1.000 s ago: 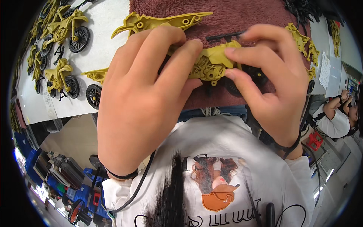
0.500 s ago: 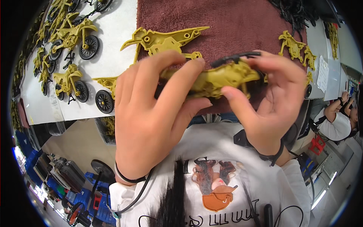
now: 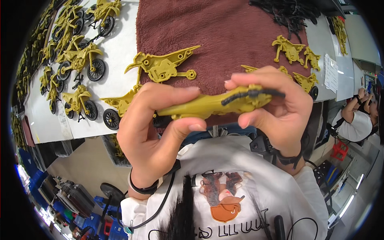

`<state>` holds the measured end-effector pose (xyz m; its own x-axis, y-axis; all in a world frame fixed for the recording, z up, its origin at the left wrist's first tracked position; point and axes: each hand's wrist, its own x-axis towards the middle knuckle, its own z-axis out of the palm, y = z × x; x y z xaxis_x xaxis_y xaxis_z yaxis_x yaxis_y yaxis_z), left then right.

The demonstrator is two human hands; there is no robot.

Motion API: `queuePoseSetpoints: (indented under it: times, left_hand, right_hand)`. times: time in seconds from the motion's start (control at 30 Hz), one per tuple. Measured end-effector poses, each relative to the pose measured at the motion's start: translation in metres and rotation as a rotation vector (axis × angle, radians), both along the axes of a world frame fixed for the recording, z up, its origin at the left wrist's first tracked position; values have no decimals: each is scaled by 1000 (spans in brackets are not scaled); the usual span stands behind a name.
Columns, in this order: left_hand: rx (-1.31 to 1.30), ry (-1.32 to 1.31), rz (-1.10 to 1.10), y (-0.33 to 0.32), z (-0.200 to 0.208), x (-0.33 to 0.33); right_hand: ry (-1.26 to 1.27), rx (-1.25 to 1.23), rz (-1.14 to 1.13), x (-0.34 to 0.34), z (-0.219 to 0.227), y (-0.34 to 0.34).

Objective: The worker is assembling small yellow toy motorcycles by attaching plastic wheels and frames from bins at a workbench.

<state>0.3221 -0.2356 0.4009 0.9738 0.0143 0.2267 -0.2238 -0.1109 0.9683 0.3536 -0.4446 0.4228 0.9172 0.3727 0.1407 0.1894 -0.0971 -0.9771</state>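
While my left hand (image 3: 142, 124) clamps the left end of the toy motorbike (image 3: 200, 107) and my right hand (image 3: 286, 120) the right, all above the towel's (image 3: 224, 32) near part, I'd flag uneven twisting: could pop the handlebar (image 3: 237, 97) loose.

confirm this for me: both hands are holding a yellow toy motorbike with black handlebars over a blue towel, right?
Not quite: the towel is reddish brown, not blue, as the head view shows. Over it, the left hand and right hand are holding a yellow toy motorbike with black handlebars.
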Motion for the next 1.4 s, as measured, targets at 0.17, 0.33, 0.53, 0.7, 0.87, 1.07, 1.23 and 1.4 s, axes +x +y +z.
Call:
queuePoseSetpoints:
  times: [0.17, 0.33, 0.53, 0.7, 0.87, 1.07, 1.23, 1.4]
  left_hand:
    - [-44, -162, -56, -5, -4, 2]
    - [-20, -98, -102, -4, 3, 2]
    - [-96, 41, -122, -10, 11, 5]
    - [-129, -40, -130, -13, -1, 1]
    - [-180, -109, -140, -16, 4, -1]
    - [-48, 265, -136, -17, 19, 9]
    - [-70, 150, -127, -13, 20, 0]
    - [-221, 195, 9, -29, 15, -7]
  right_hand:
    - [-134, -119, -24, -13, 7, -4]
    - [-197, -134, -16, -10, 3, -11]
    - [-156, 37, 58, -4, -4, -12]
    - [-184, -8, 27, -10, -4, -13]
    - [-123, -48, 2, -19, 8, -12]
    - [360, 308, -147, -8, 3, -3]
    - [459, 679, -125, -11, -12, -4]
    - [453, 557, -91, -14, -13, -2]
